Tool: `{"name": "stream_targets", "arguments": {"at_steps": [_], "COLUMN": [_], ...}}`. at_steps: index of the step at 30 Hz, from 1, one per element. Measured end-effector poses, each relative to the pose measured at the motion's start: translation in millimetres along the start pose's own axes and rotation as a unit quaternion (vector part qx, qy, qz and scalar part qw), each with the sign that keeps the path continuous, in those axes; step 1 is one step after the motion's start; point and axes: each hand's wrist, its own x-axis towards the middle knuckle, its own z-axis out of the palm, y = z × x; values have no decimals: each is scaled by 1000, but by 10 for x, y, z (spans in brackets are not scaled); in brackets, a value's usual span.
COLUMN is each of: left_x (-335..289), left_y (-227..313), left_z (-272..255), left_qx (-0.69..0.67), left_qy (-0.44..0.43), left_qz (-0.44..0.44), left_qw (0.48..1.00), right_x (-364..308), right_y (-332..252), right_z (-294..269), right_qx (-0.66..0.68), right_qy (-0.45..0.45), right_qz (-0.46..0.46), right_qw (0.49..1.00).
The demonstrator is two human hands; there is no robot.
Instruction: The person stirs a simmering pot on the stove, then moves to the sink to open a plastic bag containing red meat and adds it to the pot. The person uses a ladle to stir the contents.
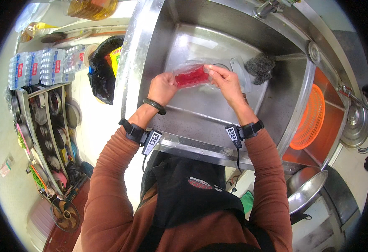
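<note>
Over the steel sink basin (192, 98) I hold a clear plastic bag with dark red contents (191, 77), stretched between both hands. My left hand (163, 87) is closed on the bag's left end. At its upper right end, my right hand (227, 82) pinches the plastic between thumb and fingers. What exactly is inside the bag cannot be made out. Just beyond my right hand a cleaver blade (237, 69) lies on the basin floor, partly covered by the hand. Beside it sits a dark steel-wool scourer (260, 67).
An orange colander (312, 119) stands in the right-hand basin. The faucet (268, 8) reaches in at the top. Left of the sink hangs a black bag (102, 73). A shelf rack (45, 130) with pans stands farther left, and a steel bowl (307, 191) is at lower right.
</note>
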Motion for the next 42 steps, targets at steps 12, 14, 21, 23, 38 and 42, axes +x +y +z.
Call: {"name": "stream_targets", "arguments": {"at_steps": [12,14,21,23,38,42], "left_x": [231,248,294,278,291,312], "left_y": [-41,-41,19,51,4,-15], "left_z": [218,223,205,198,134,163], "left_qx": [-95,-146,-169,-166,-158,-160], "left_qy": [-27,-37,-43,-35,-12,-5], "left_qz": [-3,-17,-8,-6,2,-7], "left_qw": [995,988,985,985,987,987], "right_x": [254,283,-70,-195,-763,-1281], "right_y": [440,550,1012,1208,255,-235], "right_z": [-121,-194,-934,-1065,-1081,-907], "right_qx": [-83,-85,-513,-580,-267,86], "right_qy": [-13,13,78,37,136,49], "right_qz": [39,18,75,128,140,263], "right_qw": [996,996,851,804,944,960]}}
